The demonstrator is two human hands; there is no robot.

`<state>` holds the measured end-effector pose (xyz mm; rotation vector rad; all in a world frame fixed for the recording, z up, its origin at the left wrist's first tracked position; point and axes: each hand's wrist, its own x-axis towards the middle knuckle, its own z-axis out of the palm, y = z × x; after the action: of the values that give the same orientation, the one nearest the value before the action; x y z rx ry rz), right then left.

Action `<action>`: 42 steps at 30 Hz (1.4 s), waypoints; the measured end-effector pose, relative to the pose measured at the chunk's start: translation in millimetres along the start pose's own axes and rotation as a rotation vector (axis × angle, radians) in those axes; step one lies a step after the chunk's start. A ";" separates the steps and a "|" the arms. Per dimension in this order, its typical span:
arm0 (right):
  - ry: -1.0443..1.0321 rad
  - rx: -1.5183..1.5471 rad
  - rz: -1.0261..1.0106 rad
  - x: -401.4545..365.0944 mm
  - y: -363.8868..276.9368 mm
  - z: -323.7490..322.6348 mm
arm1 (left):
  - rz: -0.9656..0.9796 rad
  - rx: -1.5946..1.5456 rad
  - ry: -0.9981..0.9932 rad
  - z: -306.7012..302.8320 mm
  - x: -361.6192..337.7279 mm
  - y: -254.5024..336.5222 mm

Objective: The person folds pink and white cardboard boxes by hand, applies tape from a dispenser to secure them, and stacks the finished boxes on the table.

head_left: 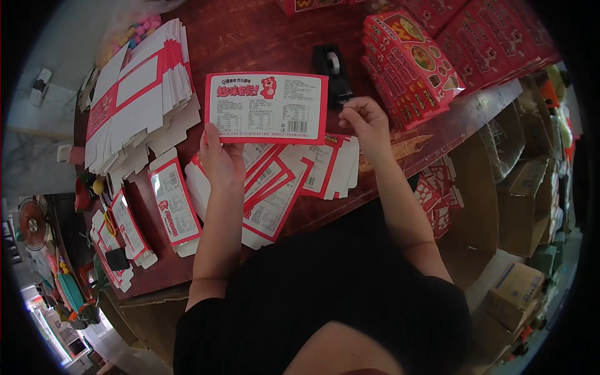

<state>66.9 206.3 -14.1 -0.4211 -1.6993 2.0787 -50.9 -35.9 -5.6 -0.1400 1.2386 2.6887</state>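
Note:
My left hand point(223, 159) grips the lower left edge of a red-bordered white box point(265, 107), thumb on the printed face. The box is held up over the table, its barcode panel towards me. To its right, my right hand point(367, 128) has its thumb and index finger pinched together; whatever is between them is too small to make out. Just beyond those fingertips stands a black tape dispenser point(338, 82) with a roll in it. Several flat printed cartons point(273, 212) lie overlapping beneath the box and my left hand.
A tall pile of flat white-and-red cartons point(140, 94) stands at the left. Red printed packs point(415, 72) are stacked at the right edge of the dark red table point(262, 37). A cardboard box point(515, 294) sits on the floor at right; scissors point(110, 222) lie at far left.

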 end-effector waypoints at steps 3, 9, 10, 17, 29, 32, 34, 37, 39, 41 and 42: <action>-0.115 -0.092 -0.063 1.0 -31.6 8.7 | -0.006 0.011 -0.011 7.7 -4.8 0.9; -0.154 -0.353 -0.061 4.6 -39.0 16.3 | -0.022 0.004 -0.049 10.2 -8.3 1.6; -0.125 -0.364 -0.058 4.7 -34.0 17.1 | -0.040 -0.013 -0.061 10.7 -8.0 2.4; -0.221 0.535 0.331 -8.5 -31.7 29.5 | -0.225 -0.074 0.009 9.1 -7.1 -1.7; -0.185 0.246 -0.220 -34.6 -68.0 52.5 | 1.009 0.748 -0.478 38.5 -47.0 -7.3; -0.133 0.317 -0.121 -40.4 -91.1 61.0 | 1.294 0.826 -0.890 65.8 -61.2 -7.9; 0.005 0.414 -0.053 -32.3 -98.8 52.1 | 1.217 1.049 -0.928 64.0 -62.6 -1.1; 0.224 0.432 -0.070 -5.8 -105.2 -5.1 | 1.078 1.342 -0.607 36.0 -42.7 32.8; 0.369 0.424 -0.131 7.3 -120.8 -53.6 | 0.929 1.545 -0.258 0.3 -19.1 57.7; 0.525 0.302 -0.319 18.7 -140.8 -84.1 | 0.688 1.744 0.020 -75.3 10.6 87.8; 0.600 0.231 -0.432 24.9 -144.3 -98.4 | 0.526 1.874 0.116 -113.8 18.7 104.6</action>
<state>111.7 326.1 107.5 -0.4897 -1.0704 1.5935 -88.9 -186.9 -4.6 0.3198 3.3317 0.6660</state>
